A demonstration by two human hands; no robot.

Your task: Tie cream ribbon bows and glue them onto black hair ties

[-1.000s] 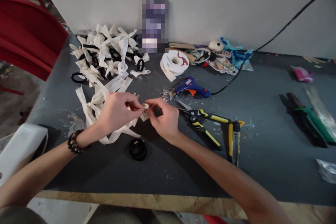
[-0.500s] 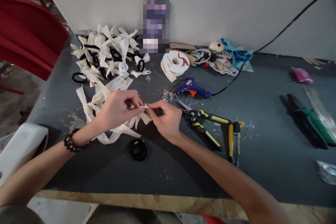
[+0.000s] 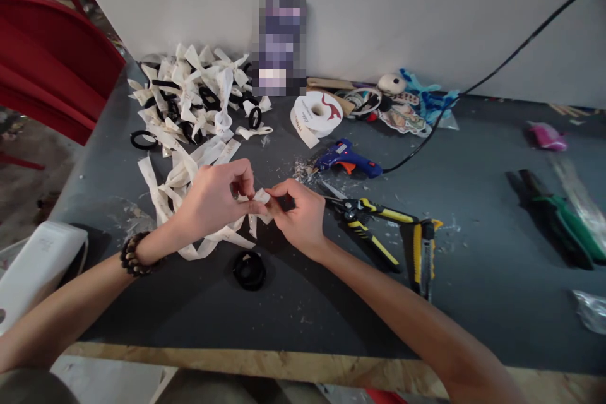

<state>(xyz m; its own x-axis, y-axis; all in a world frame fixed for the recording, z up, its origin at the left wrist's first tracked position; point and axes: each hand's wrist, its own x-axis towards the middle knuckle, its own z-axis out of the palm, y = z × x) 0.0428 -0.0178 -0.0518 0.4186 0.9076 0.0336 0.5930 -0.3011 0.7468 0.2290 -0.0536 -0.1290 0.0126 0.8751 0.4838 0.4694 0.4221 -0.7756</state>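
Note:
Between my fingertips is a small piece of white ribbon (image 3: pixel 262 196). My left hand (image 3: pixel 214 194) pinches its left side, and my right hand (image 3: pixel 299 213) grips its right side with thumb and forefinger. Under and behind my left hand lie loose white ribbon strips (image 3: pixel 152 182), some knotted. Black hair ties (image 3: pixel 249 270) rest in a small stack on the dark table, nearer to me. At the back left is a heap of white ribbon bows (image 3: pixel 189 85) tied on black bands. Part of the held ribbon is hidden by my fingers.
A ribbon spool (image 3: pixel 315 115) and a blue glue gun (image 3: pixel 348 158) with a black cord lie beyond my hands. To the right are yellow-black pliers (image 3: pixel 367 218), a yellow cutter knife (image 3: pixel 423 255) and green-handled pliers (image 3: pixel 561 221). A white power bank (image 3: pixel 45 268) sits at left.
The ribbon piece between my fingers has turned and shows more of its white face. My left fingers have shifted slightly around it; my right hand is almost unmoved.

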